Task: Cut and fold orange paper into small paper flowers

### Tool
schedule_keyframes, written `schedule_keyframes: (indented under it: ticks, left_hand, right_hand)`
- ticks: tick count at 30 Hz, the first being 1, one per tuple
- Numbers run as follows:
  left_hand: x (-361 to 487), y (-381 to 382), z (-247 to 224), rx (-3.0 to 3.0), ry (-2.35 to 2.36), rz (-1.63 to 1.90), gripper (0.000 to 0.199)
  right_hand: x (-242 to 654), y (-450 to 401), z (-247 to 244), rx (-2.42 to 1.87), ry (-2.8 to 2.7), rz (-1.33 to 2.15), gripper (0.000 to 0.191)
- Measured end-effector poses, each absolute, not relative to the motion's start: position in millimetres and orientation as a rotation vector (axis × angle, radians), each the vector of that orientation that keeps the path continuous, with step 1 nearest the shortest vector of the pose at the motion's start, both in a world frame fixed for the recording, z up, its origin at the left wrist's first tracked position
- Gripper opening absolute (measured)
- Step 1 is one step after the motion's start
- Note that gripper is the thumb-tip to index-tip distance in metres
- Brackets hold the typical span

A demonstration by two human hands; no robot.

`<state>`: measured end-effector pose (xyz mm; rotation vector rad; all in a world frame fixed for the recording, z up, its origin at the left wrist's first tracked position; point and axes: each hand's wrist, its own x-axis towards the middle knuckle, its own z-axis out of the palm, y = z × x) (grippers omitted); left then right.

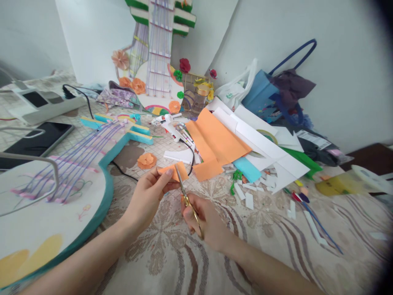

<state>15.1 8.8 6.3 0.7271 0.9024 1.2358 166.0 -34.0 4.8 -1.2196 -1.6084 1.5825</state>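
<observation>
My left hand [152, 192] pinches a small piece of orange paper [181, 169] between thumb and fingers. In my right hand [205, 219] are gold-handled scissors [188, 200], their blades lying across the orange paper. Just beyond my left hand, an orange paper flower [146, 160] rests on the cloth. A larger folded sheet of orange paper [219, 139] lies past both hands, to the right. On the left, close to my forearm, is a guitar-shaped craft piece [92, 176] with a teal edge and purple strings.
A white glue gun [172, 128] with a black cord sits behind my hands. Paper scraps [249, 200] and white sheets [260, 141] spread to the right. Another decorated paper guitar [159, 82] stands at the back. A dark tablet [39, 141] and a blue bag [259, 92] flank the table.
</observation>
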Motion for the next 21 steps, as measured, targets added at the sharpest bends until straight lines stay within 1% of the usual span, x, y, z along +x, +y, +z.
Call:
schedule_keyframes:
  ticks: [11,21]
  left_hand:
    - [14.6,7.3,6.7,0.749,0.915,1.195,0.014]
    - [15.8,6.4,6.7,0.735,0.905,1.189,0.013]
  right_hand:
    - [168.4,-30.9,4.9,-1.203,-1.604,1.565,0.048]
    - [168.2,-31.9,1.4,-1.205,-1.594,1.537,0.05]
